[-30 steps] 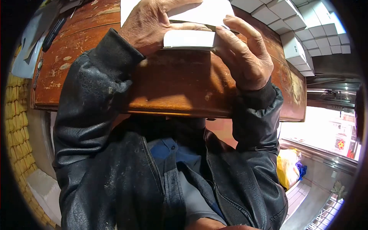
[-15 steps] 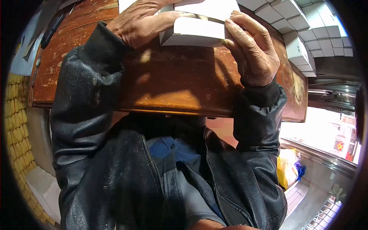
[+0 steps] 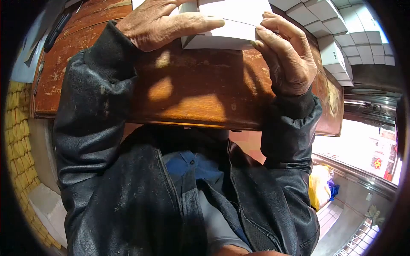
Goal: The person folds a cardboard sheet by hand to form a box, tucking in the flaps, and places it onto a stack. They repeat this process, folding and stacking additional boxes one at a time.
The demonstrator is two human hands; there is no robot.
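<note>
A white cardboard box (image 3: 232, 30) lies at the far part of the wooden table, cut off by the top of the view. Its top flap meets the front wall, with only a thin dark seam showing. My left hand (image 3: 164, 26) grips the box's left side, the thumb stretched along the front top edge; its other fingers are partly hidden. At the right front corner, my right hand (image 3: 288, 53) holds the box with bent fingers on top and the thumb at the front.
The worn reddish-brown table (image 3: 192, 94) has its near edge by my body. White boxes (image 3: 358, 36) are stacked at the right back, one standing closer (image 3: 334, 55). A black-handled tool (image 3: 55, 34) lies at the left. A yellow bag (image 3: 320, 185) sits low right.
The gap between the box's flap and front wall has closed. My left thumb has come out of the gap onto the top edge. Box and right hand shifted slightly right.
</note>
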